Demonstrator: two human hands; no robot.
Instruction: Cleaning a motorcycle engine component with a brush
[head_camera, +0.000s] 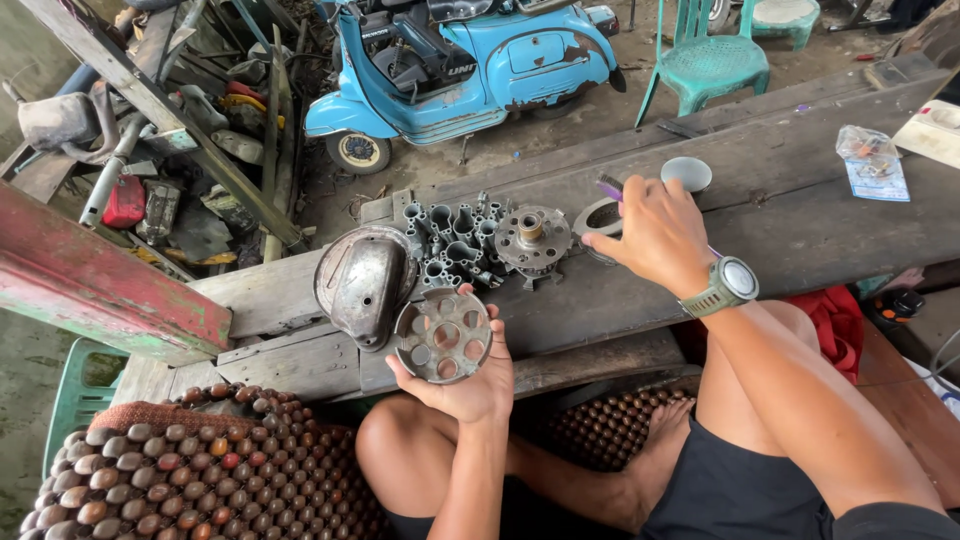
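Low in the middle of the frame, the left hand (468, 385) is cupping a round metal disc with holes (443, 336), fingers curled under and around its rim so that the palm is mostly hidden behind it. Right of centre, the right hand (655, 232) is hovering over the wooden bench (800, 215), its fingers closed on a thin purple-handled tool (611, 189) whose working end is covered by the knuckles; what kind of tool it is cannot be made out. Just beneath that hand a flat metal ring plate (598, 222) is lying, partly hidden by the fingers. Left of it a toothed hub (532, 238) is sitting beside a cluster of grey tubular castings (452, 243), and a domed metal cover (362, 283) is resting at the bench's left end. A small grey lid (686, 173) is lying above the right hand. A blue scooter (470, 60) is standing at the top of the frame, its front cut off by the edge.
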